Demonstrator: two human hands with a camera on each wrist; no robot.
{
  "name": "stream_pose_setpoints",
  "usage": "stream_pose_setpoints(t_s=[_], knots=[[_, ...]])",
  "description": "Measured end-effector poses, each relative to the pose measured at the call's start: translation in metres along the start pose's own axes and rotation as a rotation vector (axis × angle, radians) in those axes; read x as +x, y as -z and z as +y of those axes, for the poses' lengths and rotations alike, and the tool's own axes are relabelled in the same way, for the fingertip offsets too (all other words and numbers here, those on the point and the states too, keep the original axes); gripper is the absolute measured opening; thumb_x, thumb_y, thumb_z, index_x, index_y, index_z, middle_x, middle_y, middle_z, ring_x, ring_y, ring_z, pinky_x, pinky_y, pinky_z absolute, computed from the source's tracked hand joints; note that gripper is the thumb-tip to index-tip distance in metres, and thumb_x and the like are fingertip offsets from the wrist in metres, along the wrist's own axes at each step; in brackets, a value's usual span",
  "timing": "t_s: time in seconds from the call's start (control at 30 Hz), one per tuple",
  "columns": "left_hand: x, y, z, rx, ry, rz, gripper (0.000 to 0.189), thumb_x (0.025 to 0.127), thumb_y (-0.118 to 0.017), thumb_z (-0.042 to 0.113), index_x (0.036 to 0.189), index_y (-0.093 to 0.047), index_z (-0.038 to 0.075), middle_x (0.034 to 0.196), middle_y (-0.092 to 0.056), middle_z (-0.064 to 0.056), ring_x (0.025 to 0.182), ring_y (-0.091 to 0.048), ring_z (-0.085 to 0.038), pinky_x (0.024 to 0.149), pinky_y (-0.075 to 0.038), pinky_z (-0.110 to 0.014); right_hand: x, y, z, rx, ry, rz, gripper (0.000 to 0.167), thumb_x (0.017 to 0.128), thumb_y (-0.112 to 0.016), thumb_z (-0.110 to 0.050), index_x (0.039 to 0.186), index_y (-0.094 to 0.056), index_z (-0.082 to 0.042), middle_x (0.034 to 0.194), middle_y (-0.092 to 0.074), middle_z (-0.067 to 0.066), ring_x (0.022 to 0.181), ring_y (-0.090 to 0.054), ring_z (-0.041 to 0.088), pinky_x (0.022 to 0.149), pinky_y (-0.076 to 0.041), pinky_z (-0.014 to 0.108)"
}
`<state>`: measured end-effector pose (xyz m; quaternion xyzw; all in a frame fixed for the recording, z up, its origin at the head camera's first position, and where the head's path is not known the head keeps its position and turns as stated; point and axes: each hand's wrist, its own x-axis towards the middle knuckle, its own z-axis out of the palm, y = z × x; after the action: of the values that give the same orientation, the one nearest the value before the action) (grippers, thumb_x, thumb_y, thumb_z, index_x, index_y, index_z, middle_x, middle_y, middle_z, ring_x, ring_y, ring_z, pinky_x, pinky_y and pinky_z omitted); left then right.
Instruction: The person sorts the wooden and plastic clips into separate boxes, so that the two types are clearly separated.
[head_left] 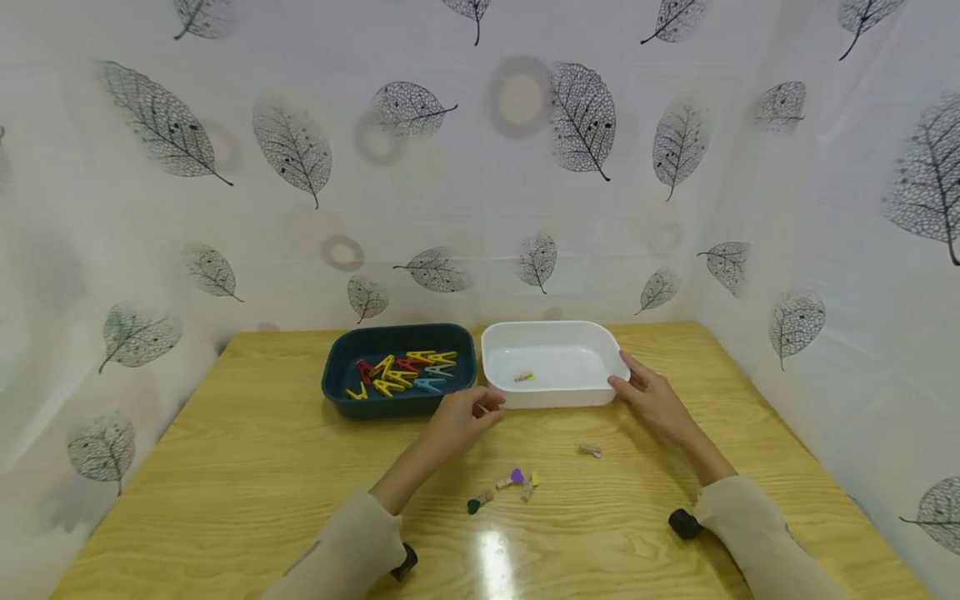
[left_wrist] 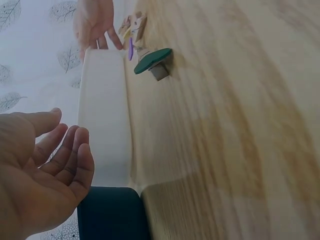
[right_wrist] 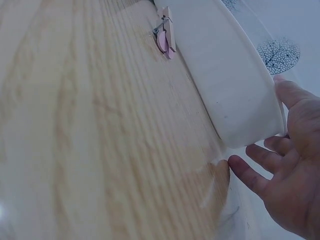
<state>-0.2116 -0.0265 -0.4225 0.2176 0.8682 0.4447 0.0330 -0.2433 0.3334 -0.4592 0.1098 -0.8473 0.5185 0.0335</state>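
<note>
My left hand (head_left: 467, 417) hovers by the near left corner of the white tray (head_left: 551, 397), fingers loosely bent and nothing between them. With thumb over the rim and fingers along the outside, my right hand (head_left: 654, 402) holds that tray at its near right corner. Inside lies one small wooden clothespin (head_left: 524, 377) with a yellow end. In front, on the table, are a pale pink clothespin (head_left: 590, 450), one with a purple heart (head_left: 517, 476), one with a yellow end (head_left: 535, 478) and one with a green heart (head_left: 474, 505).
Left of the white tray stands a dark teal tray (head_left: 360, 408) holding several yellow, red, blue and grey plastic clothespins (head_left: 401, 377). Both trays are on a wooden table (head_left: 247, 467). A leaf-patterned white sheet (head_left: 480, 183) hangs behind and at the sides.
</note>
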Motion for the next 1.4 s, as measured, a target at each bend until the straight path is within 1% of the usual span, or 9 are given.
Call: stream_pose_setpoints(t_s=[0.1,0.2,0.4,0.5,0.63,0.87,1.0,1.27,1.4], knots=[[-0.007,0.001,-0.001,-0.015,0.019,-0.045,0.021,0.1,-0.07,0.011,0.118,-0.073,0.001,0.098,-0.073,0.0,0.086,-0.064,-0.014,0.072,-0.055,-0.025,0.0,-0.001,0.0,-0.009,-0.002,0.002,0.073,0.107,-0.06,-0.022,0.16,-0.019,0.008,0.164,-0.02,0.032,0.146,-0.033,0.046,0.096,-0.04,0.007],[-0.016,0.002,-0.003,-0.021,0.02,-0.077,0.022,0.1,-0.07,0.012,0.118,-0.072,0.001,0.099,-0.073,0.001,0.087,-0.063,-0.013,0.071,-0.054,-0.024,0.0,-0.001,0.0,-0.016,-0.002,0.005,0.073,0.107,-0.06,-0.022,0.16,-0.02,0.008,0.164,-0.021,0.032,0.146,-0.033,0.046,0.097,-0.039,0.007],[-0.036,0.004,-0.004,-0.022,0.041,-0.122,0.024,0.099,-0.071,0.012,0.119,-0.07,-0.001,0.099,-0.072,-0.001,0.089,-0.063,-0.016,0.073,-0.054,-0.028,-0.002,0.0,-0.001,-0.02,0.005,-0.003,0.074,0.107,-0.06,-0.023,0.161,-0.019,0.006,0.164,-0.02,0.032,0.146,-0.033,0.046,0.096,-0.04,0.007],[-0.044,0.006,-0.006,-0.019,0.032,-0.138,0.024,0.099,-0.071,0.012,0.118,-0.07,-0.002,0.1,-0.071,-0.002,0.089,-0.064,-0.017,0.072,-0.055,-0.027,-0.002,0.0,-0.002,-0.024,0.003,-0.003,0.074,0.107,-0.06,-0.024,0.161,-0.019,0.006,0.164,-0.02,0.031,0.146,-0.033,0.045,0.097,-0.039,0.007],[-0.055,0.008,-0.009,0.017,0.017,-0.125,0.025,0.098,-0.072,0.014,0.118,-0.07,-0.002,0.101,-0.072,-0.003,0.088,-0.065,-0.016,0.074,-0.056,-0.029,-0.002,0.0,-0.002,-0.018,0.0,-0.003,0.075,0.107,-0.061,-0.024,0.161,-0.019,0.006,0.164,-0.02,0.031,0.146,-0.033,0.045,0.097,-0.039,0.008],[-0.072,0.008,-0.006,0.098,0.108,-0.088,0.029,0.095,-0.077,0.025,0.117,-0.072,0.006,0.108,-0.071,-0.003,0.091,-0.066,-0.015,0.08,-0.058,-0.037,-0.002,0.0,-0.002,-0.006,0.001,-0.003,0.075,0.106,-0.061,-0.023,0.161,-0.019,0.006,0.164,-0.021,0.032,0.146,-0.034,0.045,0.096,-0.041,0.008],[-0.079,0.008,-0.005,0.134,0.108,-0.067,0.032,0.092,-0.08,0.026,0.117,-0.073,0.008,0.108,-0.071,-0.002,0.093,-0.066,-0.016,0.082,-0.057,-0.04,-0.002,0.001,-0.002,-0.014,0.002,-0.002,0.075,0.106,-0.061,-0.023,0.161,-0.019,0.006,0.164,-0.021,0.032,0.145,-0.034,0.045,0.095,-0.041,0.007],[-0.088,0.005,-0.002,0.11,0.152,-0.105,0.037,0.087,-0.085,0.03,0.115,-0.073,0.008,0.107,-0.071,-0.001,0.094,-0.063,-0.017,0.082,-0.056,-0.04,-0.003,0.0,-0.004,-0.014,-0.008,0.0,0.075,0.106,-0.062,-0.024,0.161,-0.02,0.006,0.163,-0.022,0.031,0.146,-0.034,0.044,0.096,-0.04,0.008],[-0.091,0.003,-0.003,0.112,0.139,-0.093,0.032,0.087,-0.085,0.027,0.11,-0.075,0.008,0.102,-0.07,0.001,0.091,-0.062,-0.016,0.079,-0.055,-0.036,-0.003,0.0,-0.004,-0.006,-0.01,0.0,0.075,0.106,-0.062,-0.024,0.161,-0.02,0.006,0.163,-0.022,0.032,0.146,-0.033,0.044,0.096,-0.04,0.008]])
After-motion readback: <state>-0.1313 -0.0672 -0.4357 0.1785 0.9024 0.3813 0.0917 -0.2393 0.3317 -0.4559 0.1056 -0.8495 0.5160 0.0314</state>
